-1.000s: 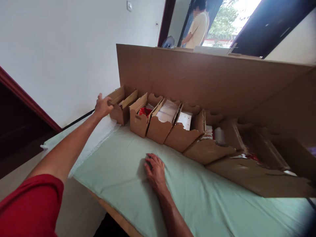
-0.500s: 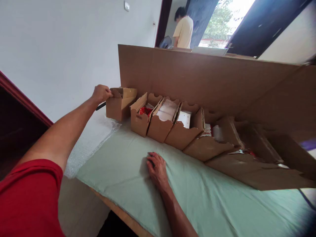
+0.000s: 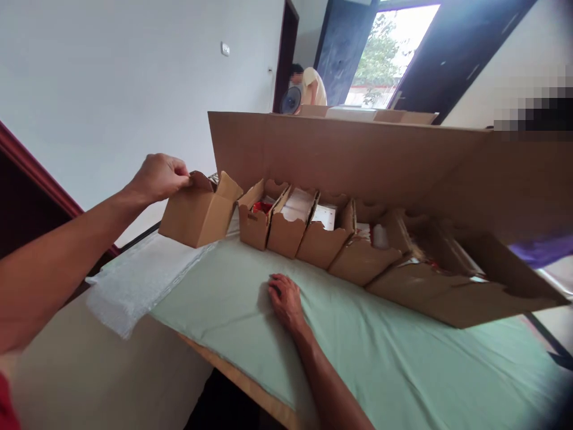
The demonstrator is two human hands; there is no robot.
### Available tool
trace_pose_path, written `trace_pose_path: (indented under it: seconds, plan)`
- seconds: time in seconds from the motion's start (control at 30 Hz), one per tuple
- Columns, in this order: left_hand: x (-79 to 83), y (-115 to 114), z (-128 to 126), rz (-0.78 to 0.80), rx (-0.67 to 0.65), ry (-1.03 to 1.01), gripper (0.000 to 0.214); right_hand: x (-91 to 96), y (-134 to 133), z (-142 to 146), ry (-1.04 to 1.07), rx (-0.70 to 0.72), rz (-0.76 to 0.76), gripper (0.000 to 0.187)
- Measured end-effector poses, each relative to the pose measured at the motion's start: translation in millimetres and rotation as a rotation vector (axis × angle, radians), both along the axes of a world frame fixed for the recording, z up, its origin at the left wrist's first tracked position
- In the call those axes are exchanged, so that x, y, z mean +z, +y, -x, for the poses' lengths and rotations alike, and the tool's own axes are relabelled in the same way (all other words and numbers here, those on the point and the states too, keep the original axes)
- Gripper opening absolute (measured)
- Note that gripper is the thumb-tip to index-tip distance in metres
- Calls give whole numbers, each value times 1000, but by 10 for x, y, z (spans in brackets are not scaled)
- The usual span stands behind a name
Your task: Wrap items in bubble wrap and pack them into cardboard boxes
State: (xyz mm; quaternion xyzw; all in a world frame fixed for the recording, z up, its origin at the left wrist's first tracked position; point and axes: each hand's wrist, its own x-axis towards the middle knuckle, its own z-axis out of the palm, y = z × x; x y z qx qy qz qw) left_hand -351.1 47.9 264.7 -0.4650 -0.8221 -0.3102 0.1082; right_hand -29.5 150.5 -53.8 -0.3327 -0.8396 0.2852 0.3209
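Right hand (image 3: 287, 303) on the green cloth (image 3: 228, 304), fingers (image 3: 280, 280) loosely bent, left hand (image 3: 160, 175) pinching a tilted cardboard box (image 3: 188, 216) by its top edge, the box just below and right of those fingers, tall cardboard panel (image 3: 340, 146) behind

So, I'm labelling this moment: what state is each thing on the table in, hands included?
Leftmost box: open-topped, rim gripped; unclear whether fully lifted
Left hand: fingers closed on that rim
Green cloth: spread, lightly wrinkled
Right hand: resting on the cloth, fingers loosely curled
Other boxes: open-topped, lined up, contents showing in several
Plastic sheet: spread, partly hanging down
Cardboard panel: upright behind the boxes
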Motion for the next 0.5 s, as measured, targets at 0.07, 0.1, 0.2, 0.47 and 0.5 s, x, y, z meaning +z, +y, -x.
trace_pose_path:
  seconds: [0.07,0.1,0.2,0.47,0.5]
  plan:
    - [-94,-197,-203,-41,-51,16,11,14,-1,5,18,7,25,22]
    - [-163,-286,-311,-52,-78,21,13,18,-11,2,22,5,30,23]
    - [-432,-575,-649,-51,-150,79,14,48,-112,-36,65,20,83,28]
    - [-1178,-1027,-1718,-120,-309,348,21,504,-660,-233,310,151,508,42]
    - [-1249,-1005,-1872,-137,-344,334,21,555,-705,-277,351,132,547,42]
